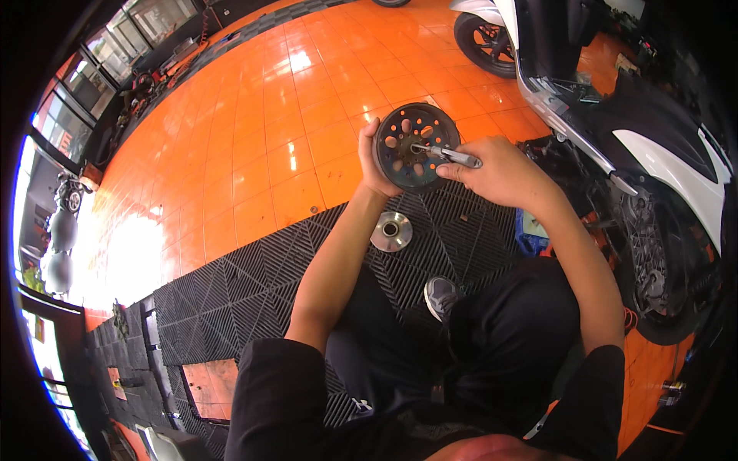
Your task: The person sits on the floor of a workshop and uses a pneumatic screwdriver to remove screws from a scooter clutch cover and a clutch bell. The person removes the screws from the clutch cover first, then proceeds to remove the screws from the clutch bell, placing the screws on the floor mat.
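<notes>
In front of me I hold up a dark round clutch bell, its open side facing me, with several holes through its face. My left hand grips its left rim, thumb along the outside. My right hand is closed round a silver hand tool with a slim front end; its exact kind is hard to tell. The tool's tip is at the centre hub of the bell. Below the bell, a shiny silver metal disc with a hub lies on the black mat.
A white and black scooter stands at the right, its lower mechanical parts exposed. Beside it lies a blue item, partly behind my right forearm. My shoe rests on the mat. Orange tiles extend beyond, with glass windows at the left.
</notes>
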The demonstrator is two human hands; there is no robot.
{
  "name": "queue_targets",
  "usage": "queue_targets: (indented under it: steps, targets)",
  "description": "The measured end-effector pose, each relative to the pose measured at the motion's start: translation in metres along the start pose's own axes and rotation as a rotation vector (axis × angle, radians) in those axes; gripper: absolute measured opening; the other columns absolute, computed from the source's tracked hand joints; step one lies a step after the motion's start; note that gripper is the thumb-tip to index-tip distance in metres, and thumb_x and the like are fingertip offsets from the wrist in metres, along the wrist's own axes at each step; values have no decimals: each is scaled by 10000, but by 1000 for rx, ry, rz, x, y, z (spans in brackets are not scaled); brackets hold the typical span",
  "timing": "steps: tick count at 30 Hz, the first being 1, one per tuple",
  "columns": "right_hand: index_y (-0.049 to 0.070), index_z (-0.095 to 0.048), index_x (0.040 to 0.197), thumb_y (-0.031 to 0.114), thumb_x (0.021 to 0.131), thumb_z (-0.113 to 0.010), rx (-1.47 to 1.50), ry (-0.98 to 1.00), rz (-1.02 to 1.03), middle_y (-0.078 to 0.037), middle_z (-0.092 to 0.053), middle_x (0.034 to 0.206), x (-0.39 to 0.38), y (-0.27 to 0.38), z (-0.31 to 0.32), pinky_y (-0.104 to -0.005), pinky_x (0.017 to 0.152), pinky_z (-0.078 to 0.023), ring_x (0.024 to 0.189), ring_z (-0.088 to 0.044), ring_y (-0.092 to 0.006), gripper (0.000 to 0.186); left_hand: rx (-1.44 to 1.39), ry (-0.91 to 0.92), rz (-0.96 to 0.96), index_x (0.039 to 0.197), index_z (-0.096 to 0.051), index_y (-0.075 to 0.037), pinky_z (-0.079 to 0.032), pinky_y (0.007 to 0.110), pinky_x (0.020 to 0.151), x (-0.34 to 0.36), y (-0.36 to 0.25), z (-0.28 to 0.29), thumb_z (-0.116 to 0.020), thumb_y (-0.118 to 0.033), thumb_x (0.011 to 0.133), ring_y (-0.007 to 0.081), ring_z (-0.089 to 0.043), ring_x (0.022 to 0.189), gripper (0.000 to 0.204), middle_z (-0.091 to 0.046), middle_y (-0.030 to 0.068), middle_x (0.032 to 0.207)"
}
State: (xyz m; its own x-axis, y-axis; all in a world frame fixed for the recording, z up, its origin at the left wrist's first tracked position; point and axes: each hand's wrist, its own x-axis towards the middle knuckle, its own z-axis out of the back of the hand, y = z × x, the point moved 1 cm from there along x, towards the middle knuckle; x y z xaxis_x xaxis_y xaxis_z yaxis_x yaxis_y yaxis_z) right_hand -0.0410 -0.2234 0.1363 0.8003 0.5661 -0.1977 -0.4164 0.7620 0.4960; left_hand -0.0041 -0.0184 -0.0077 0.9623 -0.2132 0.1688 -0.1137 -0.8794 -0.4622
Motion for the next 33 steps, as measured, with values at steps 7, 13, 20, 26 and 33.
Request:
queue_targets:
  steps: [7, 13, 20, 26, 33]
  targets:
    - [35, -755, 918, 451, 891, -714, -257, -32, -144, -188, -705, 792, -9, 0, 13, -442, 752, -532, 790, -709, -334, 419, 124, 88, 14, 1302, -588, -90, -584, 490, 835, -2, -3, -14, -469, -657, 898, 343, -640, 1098, 706, -632, 136, 1254]
    - [16, -744, 835, 396, 897, -723, -370, -188, -181, -153, -693, 697, -9, -12, 11, -417, 713, -529, 703, -707, -295, 386, 204, 42, 47, 1401, -532, -72, -532, 536, 974, 0, 0, -13, -448, -638, 888, 371, -618, 1174, 768, -597, 197, 1344]
    - [44, -758, 1002, 491, 914, -676, -324, 30, -188, -197, -722, 886, -10, -12, 16, -479, 807, -539, 891, -711, -358, 463, 254, 42, 55, 1418, -518, -70, -531, 520, 981, 1, 2, -11, -456, -627, 885, 373, -611, 1187, 773, -596, 194, 1348]
    - [31, -758, 1003, 461, 901, -703, -305, 54, -166, -181, -717, 809, -8, -21, 11, -457, 809, -542, 855, -720, -330, 445, 286, 36, 52, 1409, -523, -71, -543, 513, 970, 0, 0, -22, -473, -617, 891, 355, -622, 1168, 755, -606, 186, 1333]
    - [39, -739, 892, 441, 919, -696, 200, 218, 93, -46, -720, 762, -3, -17, 6, -359, 733, -513, 717, -679, -194, 405, 147, -17, 92, 1287, -606, -89, -573, 499, 902, 1, 6, -14, -464, -656, 898, 333, -650, 1087, 703, -650, 154, 1234]
